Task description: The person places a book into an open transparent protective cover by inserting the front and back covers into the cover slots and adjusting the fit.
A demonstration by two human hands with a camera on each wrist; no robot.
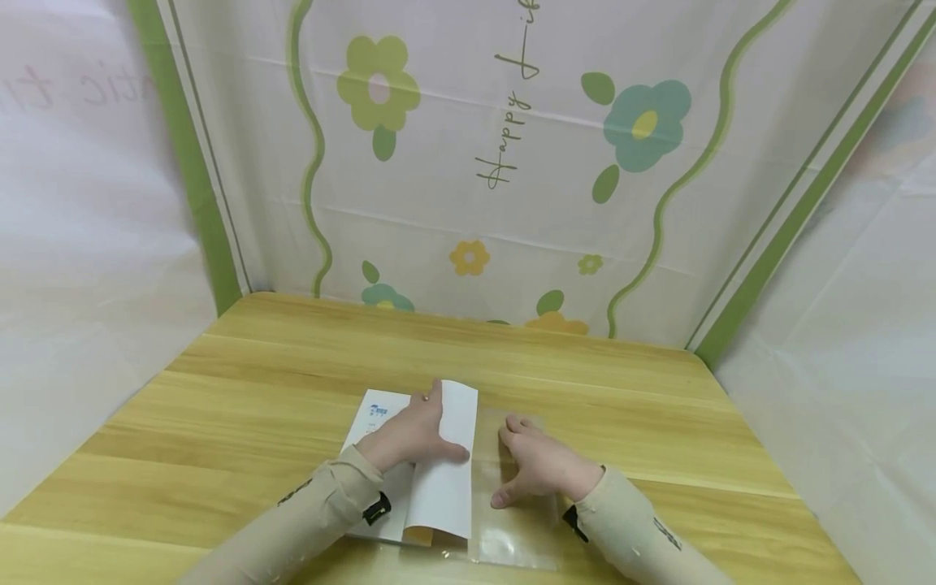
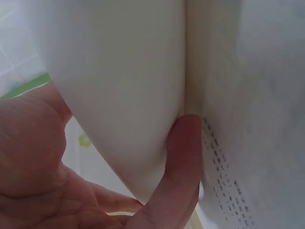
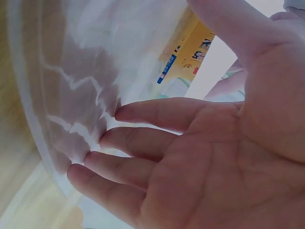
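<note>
**Booklet and clear sleeve, page mid-turn, on wooden desk**

Left hand (image 1: 411, 435): laid over a white booklet (image 1: 446, 479), thumb (image 2: 183, 157) tucked into the fold, fingers curled round a raised white page. Left-wrist view: printed lines faintly visible on the sheet beside the thumb. Grip light; advisable to keep it near the fold so the page bends without creasing.

Booklet: near the front edge of the desk (image 1: 241, 390), just left of centre, a strip of yellow cover showing at the near corner, right edge lying over the plastic.

Transparent plastic sleeve (image 1: 515, 532): flat on the desk, touching the booklet's right side, glossy and wrinkled in the right-wrist view.

Right hand (image 1: 537, 467): spread flat, fingers (image 3: 143, 114) straight, pressing the sleeve down; holding nothing. Best kept pressing evenly, since smooth film probably slides on wood.

Hands near each other, not touching.

Backdrop: flowered sheet (image 1: 512, 162) with green stripes.
</note>
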